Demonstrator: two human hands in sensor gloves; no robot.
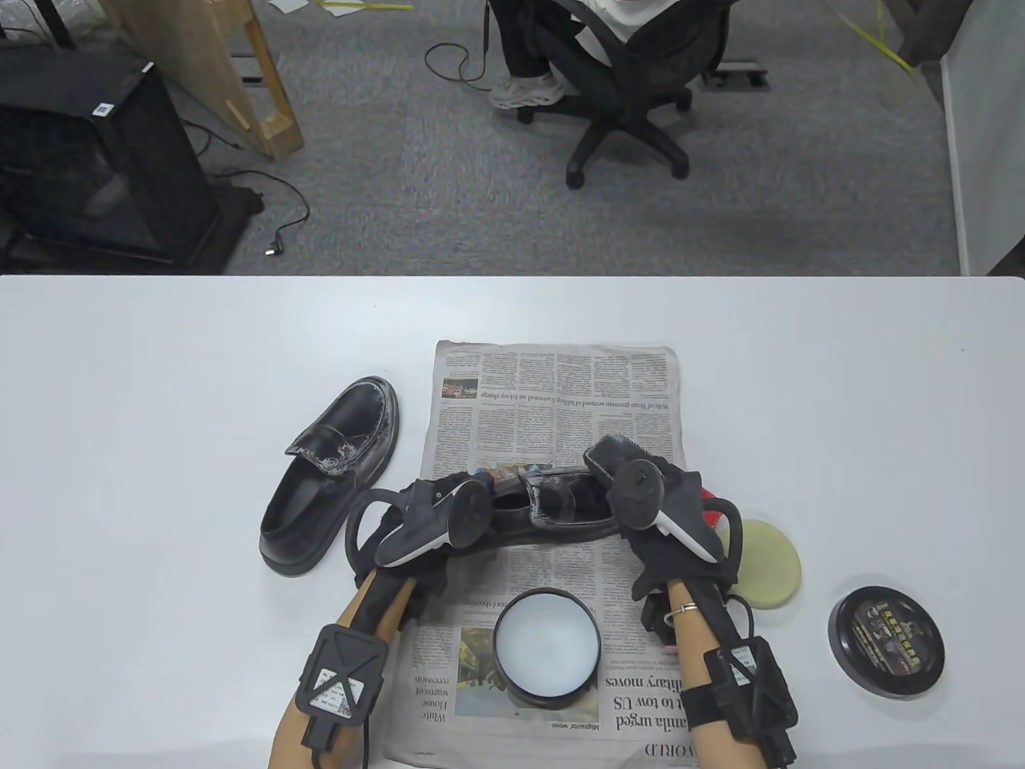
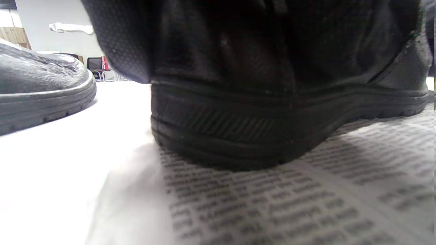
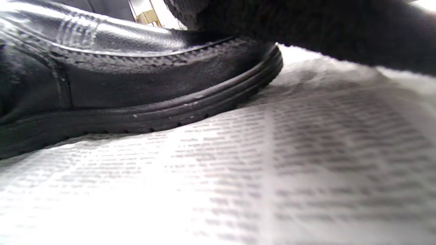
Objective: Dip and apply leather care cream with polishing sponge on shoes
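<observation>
Black leather loafer (image 1: 552, 505) lies crosswise on the spread newspaper (image 1: 552, 392), gripped at heel by the left hand (image 1: 436, 517) and at toe by the right hand (image 1: 649, 497). Open round cream tin (image 1: 547, 645) sits at 6 o'clock; yellow round sponge (image 1: 769, 573) at 3 o'clock; second black loafer (image 1: 332, 473) at 9 o'clock.

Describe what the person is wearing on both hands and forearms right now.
Both hands wear black sensor gloves. A black-and-white tracker with a ring, like a VR controller, sits on the back of the left hand and the right hand. Each forearm carries a black strapped module with a white label under crossed bands and a black cable trailing back. A thin bracelet circles the right wrist.
</observation>
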